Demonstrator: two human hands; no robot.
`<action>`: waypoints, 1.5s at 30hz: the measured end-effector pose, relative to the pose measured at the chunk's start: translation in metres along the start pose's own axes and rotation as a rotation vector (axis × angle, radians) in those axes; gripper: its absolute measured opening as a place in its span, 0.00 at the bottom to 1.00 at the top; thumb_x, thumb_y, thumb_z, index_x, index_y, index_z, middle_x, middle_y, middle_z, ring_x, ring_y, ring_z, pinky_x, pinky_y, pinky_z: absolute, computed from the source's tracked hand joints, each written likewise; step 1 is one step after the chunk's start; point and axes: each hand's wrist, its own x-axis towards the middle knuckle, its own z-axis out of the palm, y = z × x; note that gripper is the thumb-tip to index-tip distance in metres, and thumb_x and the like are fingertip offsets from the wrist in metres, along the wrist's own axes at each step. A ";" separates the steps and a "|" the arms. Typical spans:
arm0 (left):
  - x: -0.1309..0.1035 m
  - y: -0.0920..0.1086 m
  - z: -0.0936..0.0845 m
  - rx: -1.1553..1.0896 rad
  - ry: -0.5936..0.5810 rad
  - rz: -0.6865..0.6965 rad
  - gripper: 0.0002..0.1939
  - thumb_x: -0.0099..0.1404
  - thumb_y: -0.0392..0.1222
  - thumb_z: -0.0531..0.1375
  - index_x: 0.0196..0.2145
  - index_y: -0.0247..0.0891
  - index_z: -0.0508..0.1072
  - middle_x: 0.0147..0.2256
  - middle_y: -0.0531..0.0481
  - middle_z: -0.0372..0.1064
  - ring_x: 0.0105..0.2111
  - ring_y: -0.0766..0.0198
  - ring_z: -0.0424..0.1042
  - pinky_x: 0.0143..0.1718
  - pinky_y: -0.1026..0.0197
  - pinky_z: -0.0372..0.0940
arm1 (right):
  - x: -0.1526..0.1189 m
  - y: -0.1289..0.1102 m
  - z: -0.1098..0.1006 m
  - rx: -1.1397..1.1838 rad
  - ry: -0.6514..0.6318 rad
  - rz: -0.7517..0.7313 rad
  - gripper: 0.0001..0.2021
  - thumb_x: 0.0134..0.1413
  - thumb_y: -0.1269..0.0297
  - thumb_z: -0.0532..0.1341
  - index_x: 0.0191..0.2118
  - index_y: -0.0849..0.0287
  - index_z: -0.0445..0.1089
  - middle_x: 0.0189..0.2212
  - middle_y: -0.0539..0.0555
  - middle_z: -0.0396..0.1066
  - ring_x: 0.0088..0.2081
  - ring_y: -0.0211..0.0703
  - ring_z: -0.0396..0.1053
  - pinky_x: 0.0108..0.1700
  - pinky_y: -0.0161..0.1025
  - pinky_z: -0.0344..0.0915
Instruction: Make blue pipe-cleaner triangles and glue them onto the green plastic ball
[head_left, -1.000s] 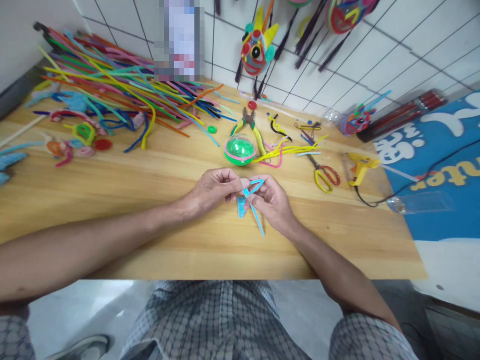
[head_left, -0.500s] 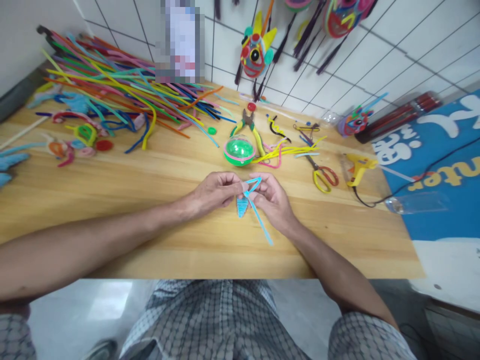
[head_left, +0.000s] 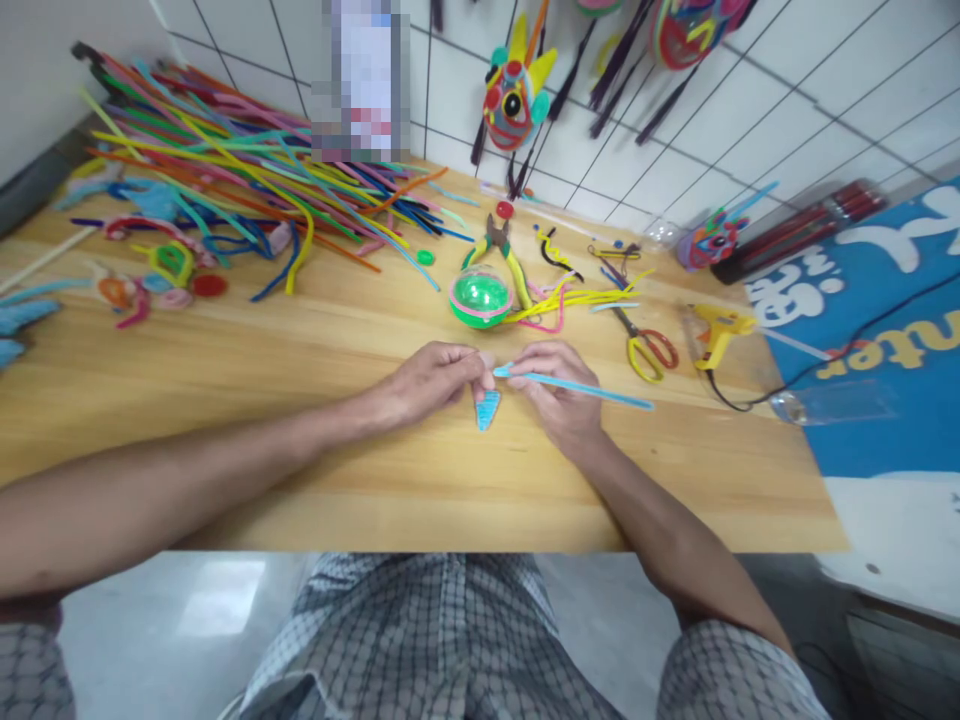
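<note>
My left hand (head_left: 451,374) is closed in a pinch around the upper end of a light blue piece of wound pipe cleaner (head_left: 487,410), whose ribbed, tapering part hangs below the fingers. From this piece a loose blue pipe cleaner strand (head_left: 592,386) runs to the right. My right hand (head_left: 556,390) pinches that strand near the left fingertips, and its straight tail sticks out past the knuckles. Just beyond both hands sits a clear and green plastic ball (head_left: 481,300) with a pink band. The exact finger grip on the blue piece is partly hidden.
Behind the ball lie pliers (head_left: 498,236) and yellow pipe cleaners (head_left: 577,299). Scissors (head_left: 651,355) and a yellow glue gun (head_left: 718,333) are to the right. A large pile of coloured pipe cleaners (head_left: 247,160) covers the back left. Decorated heads (head_left: 514,105) hang by the tiled wall.
The blue strand, looped above the fingers with its tail pointing down, now stretches out to the right. My right hand has turned with it, while my left hand stays almost in place.
</note>
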 end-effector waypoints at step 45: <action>-0.007 -0.015 0.007 0.279 0.065 0.383 0.16 0.70 0.41 0.59 0.54 0.43 0.77 0.53 0.49 0.78 0.51 0.58 0.78 0.55 0.58 0.70 | 0.005 -0.006 0.004 0.453 -0.093 0.603 0.17 0.46 0.49 0.74 0.31 0.56 0.73 0.27 0.49 0.75 0.29 0.38 0.71 0.34 0.38 0.70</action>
